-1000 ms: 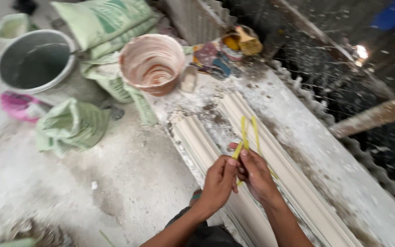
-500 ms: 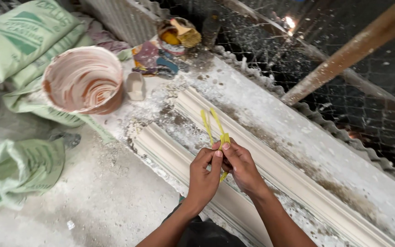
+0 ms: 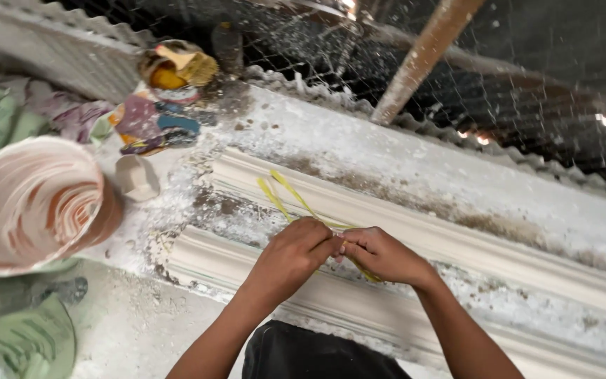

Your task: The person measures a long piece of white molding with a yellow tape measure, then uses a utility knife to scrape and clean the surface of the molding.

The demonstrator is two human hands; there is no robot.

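yellow strips (image 3: 285, 198), thin and flat, are pinched between both hands over a long white moulding (image 3: 457, 242) on the dusty bench (image 3: 401, 151). in the head view the left hand (image 3: 292, 256) and right hand (image 3: 381, 254) meet fingertip to fingertip, each clamped on the strips, whose free ends fan up and away, seemingly for steadiness. a plaster-smeared bucket (image 3: 33, 203) stands well off to the left, beside green sacks (image 3: 15, 340).

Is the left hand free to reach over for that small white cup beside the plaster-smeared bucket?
Probably not right away: the left hand is pinching the yellow strips together with the right hand. The path to the small white cup looks clear, though.
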